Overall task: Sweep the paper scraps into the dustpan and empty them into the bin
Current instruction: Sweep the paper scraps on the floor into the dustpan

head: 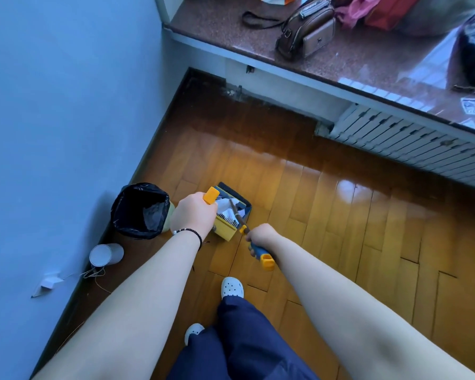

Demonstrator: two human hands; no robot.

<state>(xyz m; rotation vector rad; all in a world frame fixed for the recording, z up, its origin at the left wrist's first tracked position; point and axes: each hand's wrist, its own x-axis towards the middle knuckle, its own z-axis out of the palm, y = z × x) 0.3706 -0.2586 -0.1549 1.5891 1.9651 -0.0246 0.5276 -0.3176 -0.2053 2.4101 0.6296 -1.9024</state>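
My left hand (194,215) grips the dustpan (232,212) handle, my right hand (261,235) grips the broom (247,229); paper scraps (226,206) loaded, next tip into the bin (140,211) at nine o'clock.

bin (140,211) against wall (52,119), floor (340,215) rightward open

The left hand (194,215) grips the yellow-and-blue plastic dustpan (232,215) holding white paper scraps (225,206); the right hand (261,235) holds the blue-handled broom (259,252) beside the black-lined bin (140,211).

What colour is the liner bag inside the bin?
Black; the liner bag shows best in the head view, beside the left hand.
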